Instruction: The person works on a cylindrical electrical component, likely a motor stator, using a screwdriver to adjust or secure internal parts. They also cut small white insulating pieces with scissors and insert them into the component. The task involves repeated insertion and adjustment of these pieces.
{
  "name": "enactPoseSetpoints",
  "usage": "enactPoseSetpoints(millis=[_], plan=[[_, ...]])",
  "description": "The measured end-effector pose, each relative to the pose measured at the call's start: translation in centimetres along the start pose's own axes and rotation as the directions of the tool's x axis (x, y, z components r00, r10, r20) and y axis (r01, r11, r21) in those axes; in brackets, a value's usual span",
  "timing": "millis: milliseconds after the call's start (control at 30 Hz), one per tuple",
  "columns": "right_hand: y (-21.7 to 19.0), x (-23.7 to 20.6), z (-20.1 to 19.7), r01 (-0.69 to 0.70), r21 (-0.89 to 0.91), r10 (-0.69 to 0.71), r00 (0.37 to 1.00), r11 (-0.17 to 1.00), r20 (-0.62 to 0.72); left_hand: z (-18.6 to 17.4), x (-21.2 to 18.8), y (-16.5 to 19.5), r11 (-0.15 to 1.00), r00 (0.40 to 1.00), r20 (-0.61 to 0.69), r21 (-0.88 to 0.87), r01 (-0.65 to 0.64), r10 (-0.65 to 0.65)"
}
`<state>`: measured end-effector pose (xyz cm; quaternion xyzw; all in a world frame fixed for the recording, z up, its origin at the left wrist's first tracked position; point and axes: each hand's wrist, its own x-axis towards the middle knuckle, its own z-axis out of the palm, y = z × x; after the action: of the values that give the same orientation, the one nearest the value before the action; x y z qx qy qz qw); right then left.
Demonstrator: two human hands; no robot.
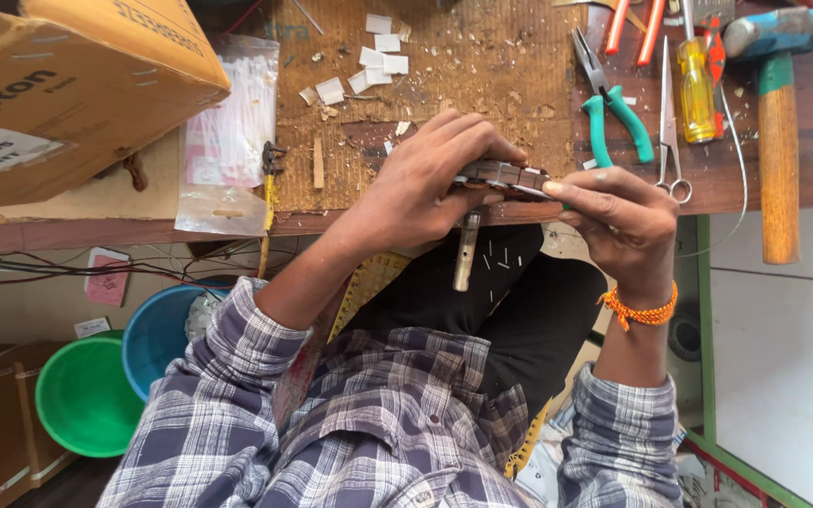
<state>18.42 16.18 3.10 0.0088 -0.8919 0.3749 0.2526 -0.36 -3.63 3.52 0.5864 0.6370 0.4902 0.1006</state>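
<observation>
Both my hands grip one small dark metal part (508,176) with a segmented top, held at the front edge of the wooden workbench (519,66). My left hand (425,179) wraps over its left end with fingers curled on top. My right hand (618,216) pinches its right end; an orange thread band sits on that wrist. A short metal rod (466,252) hangs down below the part, over my dark lap. Several small white pins lie on the dark cloth of my lap (501,259).
Green-handled pliers (613,103), scissors (670,122), a yellow screwdriver (695,85) and a hammer (778,141) lie at the right of the bench. A cardboard box (58,85) and a plastic bag (228,132) sit left. Green and blue tubs (87,395) stand on the floor.
</observation>
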Motion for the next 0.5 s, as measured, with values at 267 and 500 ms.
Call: enactPoseSetpoints(millis=[267, 500], plan=[[-1.3, 1.5, -0.6, 0.088, -0.099, -0.083, 0.995, 0.991, 0.054, -0.1, 0.1, 0.1, 0.999, 1.0, -0.004, -0.037, -0.006, 0.006], [-1.8, 1.3, -0.8, 0.071, -0.139, -0.062, 0.996, 0.988, 0.069, -0.1, 0.0, 0.2, 0.998, 0.999, 0.017, -0.038, 0.05, -0.049]])
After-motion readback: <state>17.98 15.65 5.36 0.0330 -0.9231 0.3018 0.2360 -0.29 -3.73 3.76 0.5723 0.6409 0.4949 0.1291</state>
